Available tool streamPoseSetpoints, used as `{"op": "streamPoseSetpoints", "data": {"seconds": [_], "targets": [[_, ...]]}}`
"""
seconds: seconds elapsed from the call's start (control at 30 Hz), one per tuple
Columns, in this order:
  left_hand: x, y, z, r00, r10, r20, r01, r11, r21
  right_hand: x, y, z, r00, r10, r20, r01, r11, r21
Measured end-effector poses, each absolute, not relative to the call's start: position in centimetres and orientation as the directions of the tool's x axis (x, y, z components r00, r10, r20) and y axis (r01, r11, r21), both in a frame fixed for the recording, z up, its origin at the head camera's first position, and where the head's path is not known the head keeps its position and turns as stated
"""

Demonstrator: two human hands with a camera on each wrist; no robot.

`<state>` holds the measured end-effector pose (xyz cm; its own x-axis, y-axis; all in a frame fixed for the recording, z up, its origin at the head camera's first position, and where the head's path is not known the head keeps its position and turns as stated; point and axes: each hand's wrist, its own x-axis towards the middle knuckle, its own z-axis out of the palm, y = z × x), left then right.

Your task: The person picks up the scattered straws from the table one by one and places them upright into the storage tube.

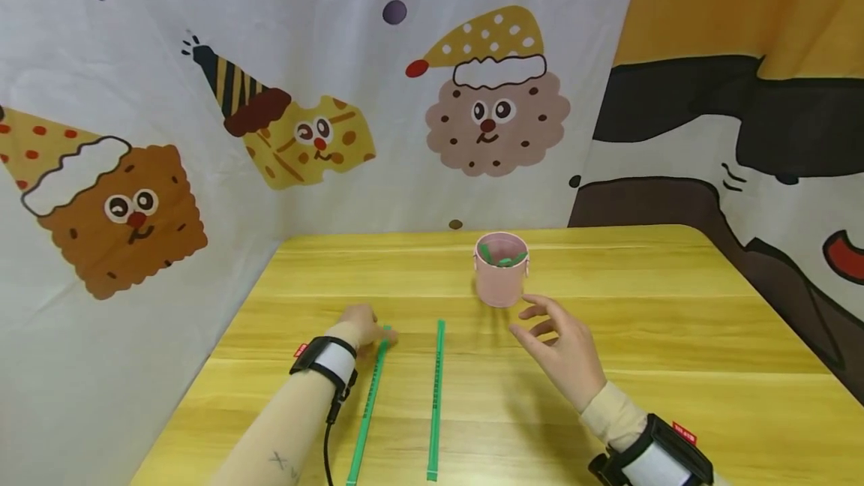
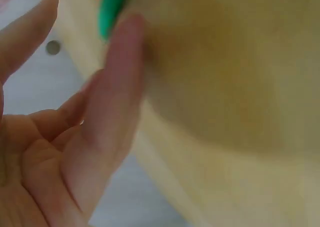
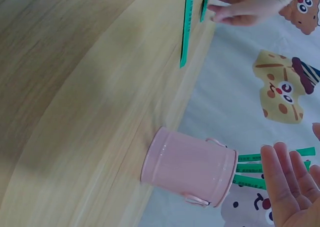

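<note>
Two long green strips with small dark print lie lengthwise on the table: the left strip [image 1: 370, 403] and the right strip [image 1: 436, 396]. At the far end of the left strip is my left hand [image 1: 360, 326], a fingertip touching or just beside it. In the left wrist view that fingertip [image 2: 131, 29] is near the strip's green end [image 2: 111, 12], with the thumb apart. A pink bucket [image 1: 501, 283] stands upright farther back, more green strips [image 3: 250, 168] sticking out of its mouth. My right hand [image 1: 563, 351] hovers near the bucket, fingers relaxed and holding nothing.
The wooden table [image 1: 675, 321] ends at a hanging cloth [image 1: 324, 208] printed with cartoon biscuits and cheese. Each wrist wears a strapped device; a cable [image 1: 328, 441] trails from the left one beside the left strip. Small handles [image 3: 197, 200] sit on the bucket's sides.
</note>
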<state>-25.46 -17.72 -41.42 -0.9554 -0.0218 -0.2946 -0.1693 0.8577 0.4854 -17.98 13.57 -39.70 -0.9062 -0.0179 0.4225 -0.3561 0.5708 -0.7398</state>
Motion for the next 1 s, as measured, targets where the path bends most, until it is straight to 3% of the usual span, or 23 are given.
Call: {"op": "streamPoseSetpoints", "data": {"seconds": [0.27, 0.4, 0.73, 0.87, 1.0], "targets": [[-25.4, -17.9, -43.2, -0.949, -0.04, -0.312, -0.216, 0.804, 0.554, -18.0, 13.6, -39.9, -0.922, -0.022, 0.386, -0.327, 0.576, -0.749], [-25.9, -18.3, -42.4, -0.958, -0.017, -0.287, -0.176, 0.825, 0.537, -18.0, 13.7, -40.1, -0.931, -0.017, 0.365, -0.308, 0.573, -0.759], [-25.6, -14.8, -36.1, -0.998, 0.066, 0.026, 0.063, 0.673, 0.737, -18.2, 13.7, -39.1, -0.953, -0.028, 0.302, -0.272, 0.522, -0.808], [-24.2, -11.9, -33.4, -0.971, 0.123, 0.206, 0.239, 0.577, 0.781, -18.3, 13.3, -38.4, -0.939, -0.059, 0.338, -0.322, 0.493, -0.808], [-22.7, -9.1, -32.1, -0.902, 0.196, 0.384, 0.43, 0.465, 0.774, -18.4, 12.6, -37.8, -0.913, -0.094, 0.398, -0.394, 0.458, -0.797]]}}
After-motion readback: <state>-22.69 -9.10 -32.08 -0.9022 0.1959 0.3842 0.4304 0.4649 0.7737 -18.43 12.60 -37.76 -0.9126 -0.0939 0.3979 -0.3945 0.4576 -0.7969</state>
